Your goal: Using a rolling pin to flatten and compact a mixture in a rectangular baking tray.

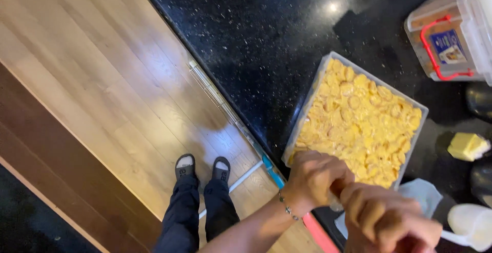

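My left hand [312, 180], with a thin bracelet on the wrist, and my right hand [389, 221] are pressed together at the near corner of a grey tray [307, 107]. Both are closed around a small brownish item [336, 187] that is mostly hidden by my fingers. I cannot tell what the item is. The tray lies on a black speckled counter [266, 37] and is filled with yellow sliced food [359, 119] in a pale sauce.
A clear plastic tub [446, 37] with a red handle stands at the back right. A yellow block [466, 146], a pale cloth [423, 191] and a white utensil [469, 225] lie right of the tray. My feet [202, 167] stand on the wooden floor beside a white and blue pole [253, 173].
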